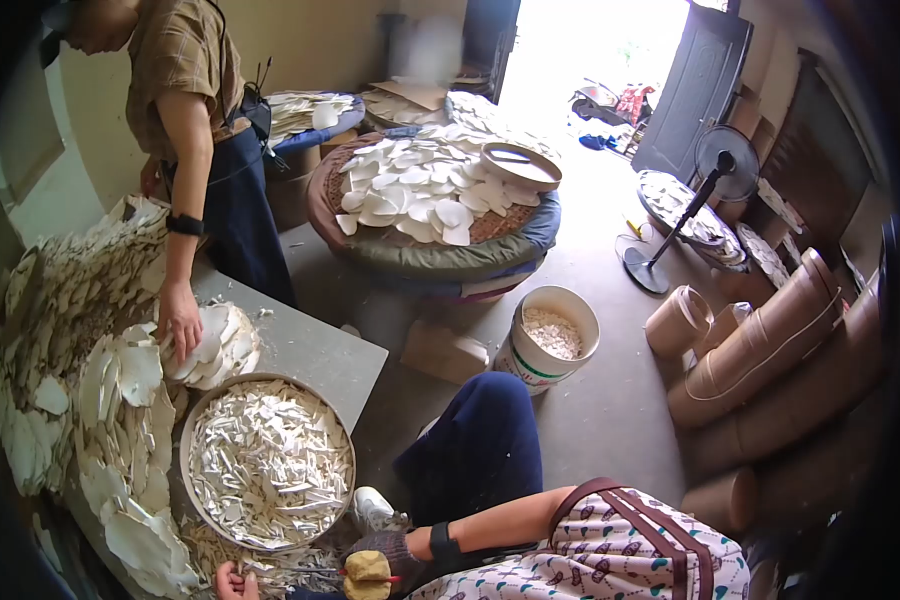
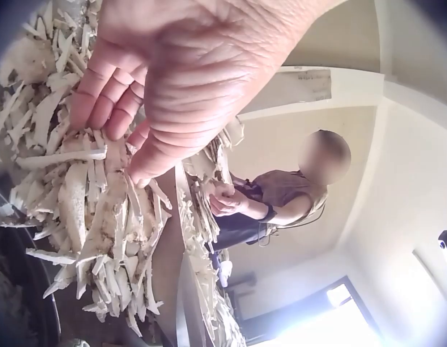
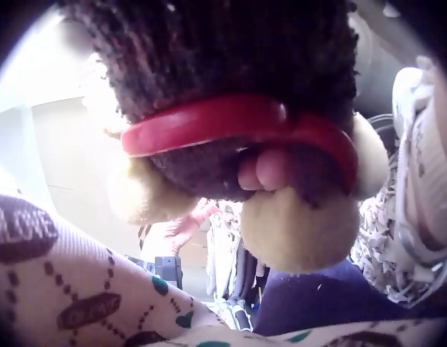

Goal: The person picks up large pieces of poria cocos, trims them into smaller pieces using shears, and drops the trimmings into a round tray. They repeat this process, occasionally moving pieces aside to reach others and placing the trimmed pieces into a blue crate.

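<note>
Thumb and fingers of my left hand (image 2: 202, 79) curl round a bunch of dry white strips (image 2: 111, 238), which fan out past the fingertips. In the head view, this bare hand is at the bottom edge, below a round tray (image 1: 352, 470) heaped with cut white pieces (image 1: 270, 460). My right hand (image 1: 395, 555), in a dark knitted glove, grips red-handled scissors (image 3: 209, 123) with yellow padding (image 3: 299, 231) round the handles. The blades reach towards the strips beside my left hand; their tips are hidden.
Another person's hand (image 1: 179, 320) rests on stacked white slices (image 1: 220, 345) at the left table (image 1: 335, 360). A white bucket (image 1: 530, 350) of small pieces stands on the floor. Beyond are a round heap of slices (image 1: 410, 185), a fan (image 1: 725, 165) and cardboard tubes (image 1: 770, 340).
</note>
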Demonstrator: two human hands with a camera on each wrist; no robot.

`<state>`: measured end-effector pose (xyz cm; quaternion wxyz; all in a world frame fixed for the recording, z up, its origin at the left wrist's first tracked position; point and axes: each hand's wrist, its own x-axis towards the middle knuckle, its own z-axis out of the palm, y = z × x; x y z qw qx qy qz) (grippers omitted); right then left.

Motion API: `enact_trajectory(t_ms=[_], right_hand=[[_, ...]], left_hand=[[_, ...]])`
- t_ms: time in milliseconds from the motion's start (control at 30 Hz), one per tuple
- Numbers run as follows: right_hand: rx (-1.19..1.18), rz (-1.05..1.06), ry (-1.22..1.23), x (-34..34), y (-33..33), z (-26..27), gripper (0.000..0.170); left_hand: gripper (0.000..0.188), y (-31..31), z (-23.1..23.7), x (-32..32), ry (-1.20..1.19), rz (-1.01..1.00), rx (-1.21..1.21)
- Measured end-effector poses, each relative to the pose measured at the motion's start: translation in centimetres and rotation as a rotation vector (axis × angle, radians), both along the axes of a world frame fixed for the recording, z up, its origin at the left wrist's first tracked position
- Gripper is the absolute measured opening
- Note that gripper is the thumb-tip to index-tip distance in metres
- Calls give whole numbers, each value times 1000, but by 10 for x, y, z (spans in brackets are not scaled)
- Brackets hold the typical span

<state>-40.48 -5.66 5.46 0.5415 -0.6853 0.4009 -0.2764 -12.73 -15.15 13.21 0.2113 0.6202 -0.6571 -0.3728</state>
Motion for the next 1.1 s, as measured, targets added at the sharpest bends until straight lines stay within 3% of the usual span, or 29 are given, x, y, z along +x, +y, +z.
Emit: enact_trajectory(t_ms=[67,133,333,433,500,633,700,767,833,900,933,967,1033,1100], right_hand=[[4,30,-15,3,-6,-2,45],[-47,19,13,0,-8,7,28],[-40,27,120,0,-10,6,26],[40,5,61,-2,-4,12,26],[12,-6,80,-1,-3,7,25],[-89,-6,129,3,-3,-8,26],[-6,-69,2,9,0,-22,25],[84,-15,75,9,-3,-18,25],[97,-88,-79,7,1,-1,24],[152,-136,-215,12,9,-17,24],[95,-108,-158,7,8,-2,24],[150,-105,-200,12,10,-21,24],[-23,-120,-102,14,12,-27,25],[41,-109,-112,3,16,-8,27]], left_hand=[[41,4,4,-1,15,26,36],[41,7,12,-2,-17,24,32],[36,2,36,-5,42,-25,17],[38,0,66,-7,380,-26,38],[40,1,107,-19,414,-51,-7],[58,3,169,-38,726,-199,-117],[64,4,195,-46,859,-236,-141],[69,5,218,-53,986,-276,-131],[75,3,237,-59,1096,-373,-70],[87,-7,254,-68,1202,-752,77],[84,-7,251,-73,1252,-739,59],[82,-2,256,-79,1303,-721,82],[78,7,269,-96,1407,-683,124],[75,9,270,-101,1441,-687,153]])
